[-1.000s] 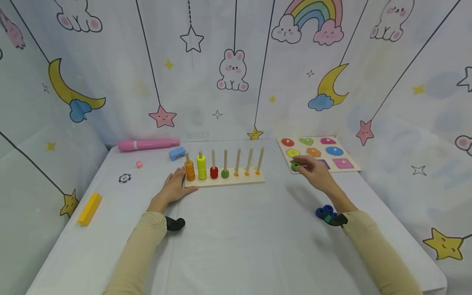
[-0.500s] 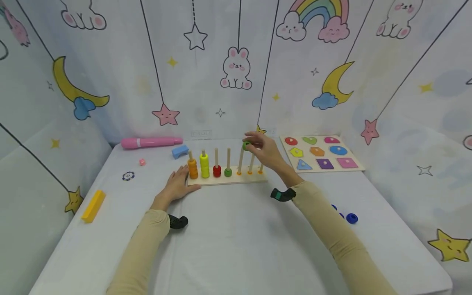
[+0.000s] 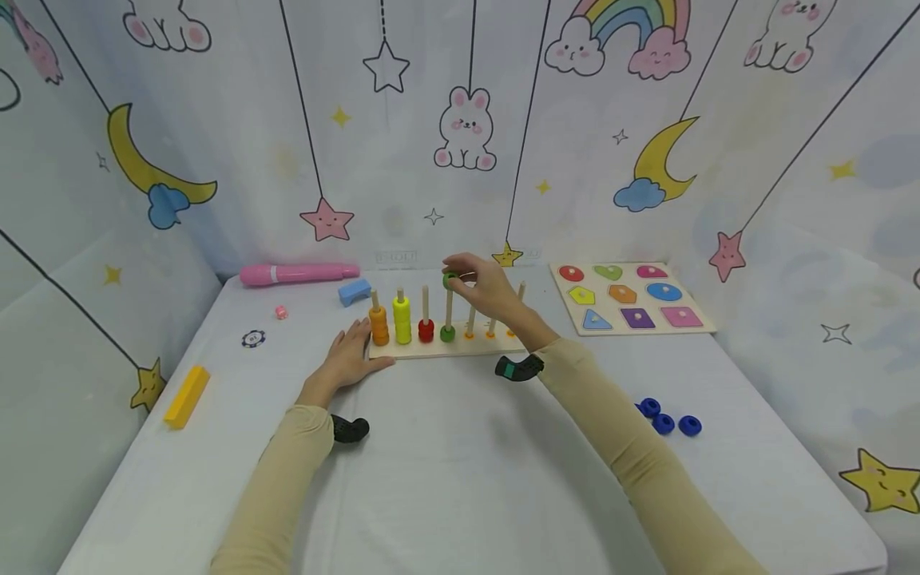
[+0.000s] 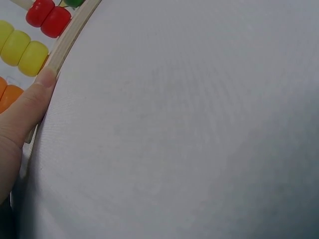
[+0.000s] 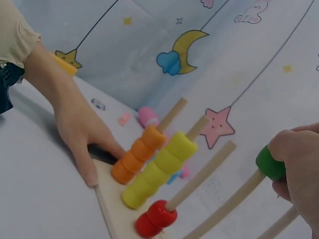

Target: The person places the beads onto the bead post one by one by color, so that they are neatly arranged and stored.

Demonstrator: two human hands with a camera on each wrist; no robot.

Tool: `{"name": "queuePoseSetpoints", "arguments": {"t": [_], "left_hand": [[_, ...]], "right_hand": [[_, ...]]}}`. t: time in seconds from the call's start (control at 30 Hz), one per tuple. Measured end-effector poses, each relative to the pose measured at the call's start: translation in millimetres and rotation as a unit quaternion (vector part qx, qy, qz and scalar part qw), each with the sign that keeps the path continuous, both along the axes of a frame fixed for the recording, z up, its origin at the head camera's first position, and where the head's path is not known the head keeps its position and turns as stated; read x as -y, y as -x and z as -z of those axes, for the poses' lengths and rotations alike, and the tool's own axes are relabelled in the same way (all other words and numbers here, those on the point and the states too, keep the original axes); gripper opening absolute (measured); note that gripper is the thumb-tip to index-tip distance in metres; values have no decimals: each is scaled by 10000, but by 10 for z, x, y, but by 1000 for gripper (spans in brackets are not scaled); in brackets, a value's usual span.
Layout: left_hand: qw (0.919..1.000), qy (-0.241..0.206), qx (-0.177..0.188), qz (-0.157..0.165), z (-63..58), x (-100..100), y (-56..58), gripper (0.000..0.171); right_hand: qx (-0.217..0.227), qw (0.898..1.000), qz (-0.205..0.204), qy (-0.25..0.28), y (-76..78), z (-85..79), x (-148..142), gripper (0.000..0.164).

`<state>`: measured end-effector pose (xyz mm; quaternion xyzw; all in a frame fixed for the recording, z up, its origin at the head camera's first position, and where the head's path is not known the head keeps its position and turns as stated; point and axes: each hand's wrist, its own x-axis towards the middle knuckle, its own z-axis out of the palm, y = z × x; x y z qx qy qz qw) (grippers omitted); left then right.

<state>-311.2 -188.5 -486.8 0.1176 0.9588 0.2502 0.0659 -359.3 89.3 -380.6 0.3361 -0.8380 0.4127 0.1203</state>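
Note:
In the head view a wooden peg board [image 3: 437, 349] stands at the back middle, its pegs upright. Orange beads [image 3: 378, 326], yellow beads [image 3: 402, 321] and two red beads [image 3: 426, 331] sit on the first three pegs; one green bead [image 3: 448, 334] is at the foot of the fourth. My right hand [image 3: 489, 289] pinches another green bead [image 5: 270, 163] between thumb and fingers at the top of that fourth peg. My left hand [image 3: 348, 358] rests at the board's left end, its thumb [image 4: 42, 87] along the front edge and its fingers extended beside the end.
Several blue beads [image 3: 664, 424] lie on the right of the white table. A shape puzzle board [image 3: 632, 326] is at the back right. Towards the left are a pink pen-shaped object [image 3: 298, 274], a blue block [image 3: 354, 292], a pink die [image 3: 281, 312], a round chip [image 3: 253, 339] and a yellow block [image 3: 187, 397].
My right hand has carried the green bead leftward from beside the puzzle board to the top of the fourth peg. My left hand stays at the board's end.

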Motion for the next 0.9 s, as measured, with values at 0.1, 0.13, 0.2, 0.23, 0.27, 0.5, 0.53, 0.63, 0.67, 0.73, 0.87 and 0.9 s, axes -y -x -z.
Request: {"name": "queuePoseSetpoints", "arguments": {"t": [0.1,0.13,0.2,0.23,0.27,0.5,0.53,0.63,0.67,0.73,0.87,0.9], "left_hand": [[10000,-4,-4,-16,-9,-6,-5,94],[10000,5,-13,-16,-10,-6,-5,94],[10000,7,-35,-8,-16,-7,-9,94],[10000,3,-41,-5,-17,-6,-10,94],[10000,11,-30,1,-17,-4,-10,94],[10000,44,-13,2,-15,7,-3,95],[10000,52,-26,13,-11,8,2,95],[10000,68,-34,56,-5,9,8,94],[9999,80,-38,64,-7,9,8,94],[9999,98,-52,88,-8,7,7,93],[9999,88,-50,79,-30,0,-6,92],[9999,83,-52,75,-35,-2,-11,92]], "right_hand": [[-48,10000,-21,-54,1,7,4,29],[-51,10000,-24,-68,0,10,3,28],[-50,9999,8,-120,2,17,1,28],[-28,9999,41,-129,1,17,0,27],[-9,9999,67,-139,1,18,1,27],[-33,9996,239,-120,-6,6,-36,25],[-26,9996,247,-102,-10,7,-48,24],[39,9996,255,-65,-20,13,-89,24],[47,9996,259,-46,-26,13,-105,24],[18,9995,301,-38,-33,18,-144,24],[-74,9991,404,67,-45,26,-252,24],[-78,9990,425,115,-55,21,-288,24]]}}
